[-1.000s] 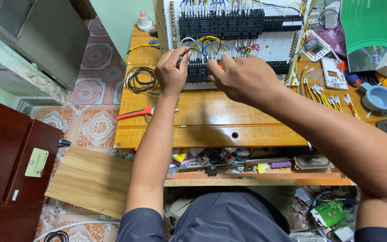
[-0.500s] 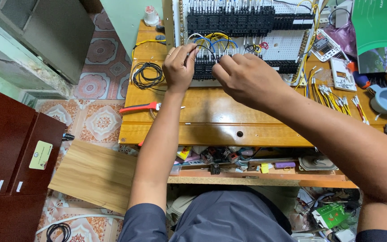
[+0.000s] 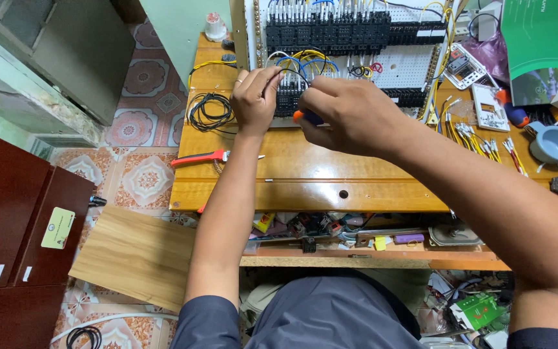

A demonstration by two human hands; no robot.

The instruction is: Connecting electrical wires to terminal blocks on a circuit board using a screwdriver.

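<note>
Head view: I saw the left hand [image 3: 255,97] pinching a black wire [image 3: 290,72] at the row of black terminal blocks [image 3: 330,32] on the white panel [image 3: 408,64]. The right hand [image 3: 350,116] was closed around an orange-handled screwdriver [image 3: 306,117], close beside the left. A coil of black wire [image 3: 208,111] and red-handled pliers [image 3: 199,158] lay on the wooden worktop [image 3: 305,181].

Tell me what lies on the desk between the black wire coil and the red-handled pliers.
Nothing: in the head view, only bare wood separates the coil from the pliers.
</note>
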